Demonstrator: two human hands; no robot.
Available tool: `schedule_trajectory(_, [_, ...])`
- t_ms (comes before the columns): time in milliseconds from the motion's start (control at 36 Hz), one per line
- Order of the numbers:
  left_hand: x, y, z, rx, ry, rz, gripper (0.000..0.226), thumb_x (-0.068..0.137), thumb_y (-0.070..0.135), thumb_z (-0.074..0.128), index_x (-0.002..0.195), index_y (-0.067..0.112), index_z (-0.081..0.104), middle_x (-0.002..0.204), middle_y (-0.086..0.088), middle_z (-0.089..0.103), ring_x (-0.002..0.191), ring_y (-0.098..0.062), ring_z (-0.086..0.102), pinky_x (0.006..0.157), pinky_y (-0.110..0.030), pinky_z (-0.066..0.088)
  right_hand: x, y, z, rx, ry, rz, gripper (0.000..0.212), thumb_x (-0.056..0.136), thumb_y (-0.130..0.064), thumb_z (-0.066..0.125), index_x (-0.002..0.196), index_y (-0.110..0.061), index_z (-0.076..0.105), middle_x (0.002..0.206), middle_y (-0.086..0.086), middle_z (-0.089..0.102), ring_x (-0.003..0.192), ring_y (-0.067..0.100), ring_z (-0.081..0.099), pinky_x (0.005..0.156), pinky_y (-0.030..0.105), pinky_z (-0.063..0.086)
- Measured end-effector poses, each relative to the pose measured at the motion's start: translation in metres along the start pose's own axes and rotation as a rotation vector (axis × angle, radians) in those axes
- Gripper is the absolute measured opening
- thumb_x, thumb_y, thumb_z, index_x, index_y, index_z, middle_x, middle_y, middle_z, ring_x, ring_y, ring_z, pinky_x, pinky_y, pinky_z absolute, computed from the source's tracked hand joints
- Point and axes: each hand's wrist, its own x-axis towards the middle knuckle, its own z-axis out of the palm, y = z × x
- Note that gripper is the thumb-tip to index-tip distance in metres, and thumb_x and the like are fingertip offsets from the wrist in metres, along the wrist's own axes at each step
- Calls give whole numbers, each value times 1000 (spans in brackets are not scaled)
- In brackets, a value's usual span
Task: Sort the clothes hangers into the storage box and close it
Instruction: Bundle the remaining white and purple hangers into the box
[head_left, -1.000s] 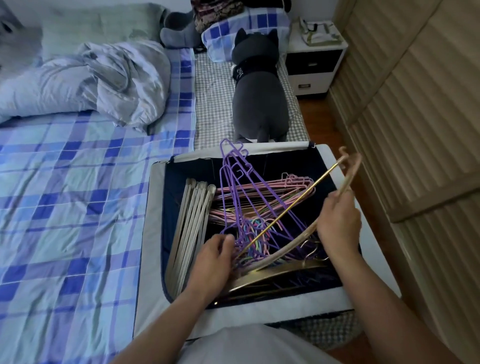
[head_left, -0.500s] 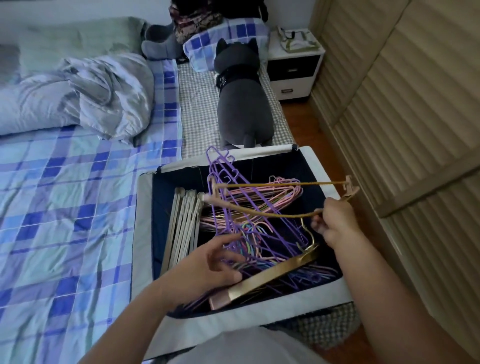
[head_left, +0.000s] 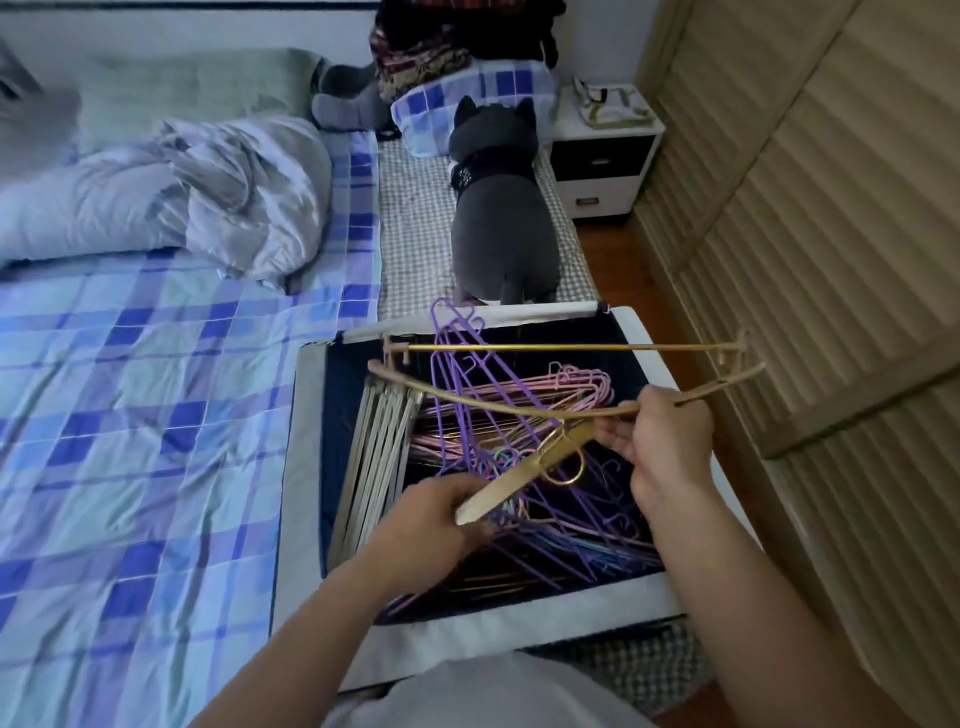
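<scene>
Head view: gold hanger in right grip

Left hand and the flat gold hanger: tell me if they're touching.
Touching. The head view shows the left hand gripping the lower end of the flat gold hanger, fingers curled around it.

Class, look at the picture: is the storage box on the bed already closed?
No. The storage box lies open, with purple hangers and pink hangers visible inside it.
</scene>
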Motion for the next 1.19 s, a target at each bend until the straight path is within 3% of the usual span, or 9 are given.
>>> schedule_trajectory(111, [-13, 15, -15, -219, -71, -57, 20, 88, 19, 76, 85, 34, 62, 77, 1, 72, 51, -19, 64, 51, -31, 54, -15, -24, 6, 16, -81, -53, 13, 96, -7, 41, 89, -12, 52, 47, -2, 58, 37, 9, 49, 40, 24, 46])
schedule_trajectory(194, [-22, 29, -21, -329, -159, -53, 14, 93, 23, 70, 88, 30, 60, 90, -7, 76, 54, -27, 66, 51, -33, 53, -26, -36, 17, 100, -168, 31, 15, 91, -4, 43, 83, -10, 53, 49, 0, 56, 39, 9, 50, 41, 24, 46])
schedule_trajectory(361, [-29, 45, -17, -337, -13, -32, 22, 95, 19, 68, 94, 40, 60, 88, -8, 76, 55, -30, 68, 50, -34, 53, -41, -41, 33, 327, -238, 235, 11, 94, -4, 50, 85, -5, 55, 45, 4, 58, 39, 9, 55, 42, 20, 47])
schedule_trajectory(472, [-35, 46, -23, -275, 79, 0, 29, 95, 18, 68, 93, 45, 60, 84, -4, 76, 50, -24, 66, 46, -27, 51, -41, -41, 30, 291, -261, 192, 4, 95, -8, 55, 94, -5, 57, 48, 5, 62, 44, 12, 62, 47, 23, 51])
schedule_trajectory(667, [-44, 45, -33, -179, 81, 34, 20, 96, 23, 68, 101, 41, 61, 81, -3, 75, 44, -9, 55, 45, -21, 45, -44, -35, 30, 351, -271, 155, 7, 97, -10, 59, 101, -5, 58, 56, 7, 68, 53, 16, 68, 52, 25, 54])
schedule_trajectory(778, [-48, 48, -41, -184, 100, 0, 6, 99, 30, 65, 94, 34, 64, 69, -7, 70, 39, -14, 51, 40, -23, 40, -45, -28, 26, 359, -316, 54, 12, 95, -17, 66, 98, -6, 64, 71, 9, 74, 64, 18, 71, 58, 28, 56])
schedule_trajectory(944, [-54, 51, -49, -223, 4, -78, 19, 103, 28, 59, 83, 26, 59, 71, -12, 69, 38, -17, 48, 39, -23, 35, -57, -16, 24, 346, -408, -17, 21, 95, -23, 68, 100, -3, 66, 84, 14, 73, 70, 20, 72, 60, 27, 57])
schedule_trajectory(1083, [-54, 50, -50, -266, -90, -180, 7, 103, 16, 51, 102, 15, 58, 81, -9, 73, 44, -20, 53, 44, -25, 38, -63, -25, 26, 359, -443, -58, 27, 93, -29, 70, 102, -4, 65, 76, 9, 71, 68, 19, 71, 57, 25, 56])
schedule_trajectory(1194, [-57, 47, -51, -475, -81, -179, 11, 102, 6, 49, 109, 8, 57, 81, -11, 69, 45, -22, 50, 46, -26, 37, -63, -37, 28, 358, -448, -24, 28, 92, -34, 71, 102, -8, 68, 76, 7, 73, 62, 15, 70, 52, 23, 54])
